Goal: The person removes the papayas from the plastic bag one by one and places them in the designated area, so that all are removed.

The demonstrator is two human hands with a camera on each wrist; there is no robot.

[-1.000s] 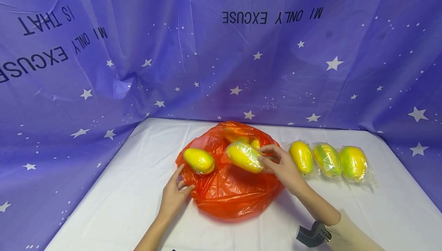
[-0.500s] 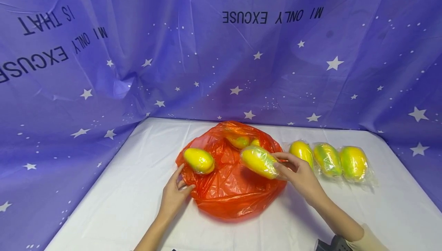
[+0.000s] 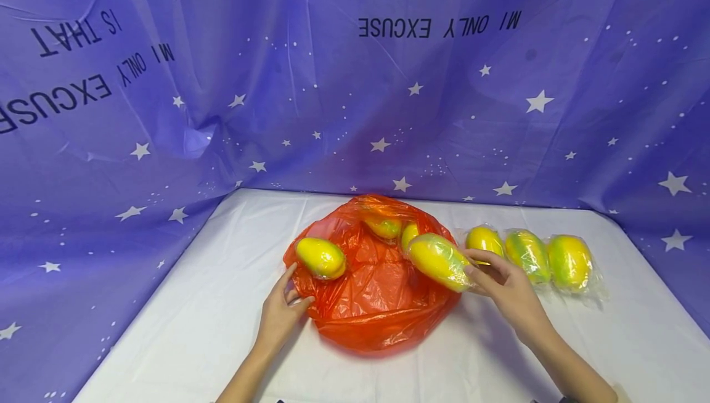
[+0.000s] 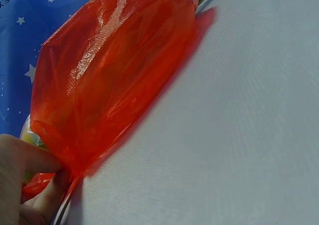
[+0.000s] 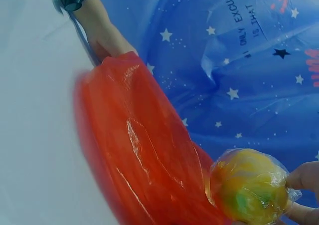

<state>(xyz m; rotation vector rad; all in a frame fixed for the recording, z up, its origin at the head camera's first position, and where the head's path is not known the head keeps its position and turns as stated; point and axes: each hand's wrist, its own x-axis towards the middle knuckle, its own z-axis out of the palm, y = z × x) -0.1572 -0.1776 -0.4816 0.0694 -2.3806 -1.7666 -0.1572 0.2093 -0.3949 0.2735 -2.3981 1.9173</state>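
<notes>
Wrapped mango (image 3: 437,260), long axis diagonal, near-right end in right grip (image 3: 511,289)

The head view is bright and clear. Shiny spots sit on the wrapped fruits (image 3: 440,261) and the red bag (image 3: 383,334). A soft shadow lies on the tabletop (image 3: 177,329) between four and five o'clock. Both wrist views look darker; in the right one, the bag's nine o'clock edge is blurry.
</notes>
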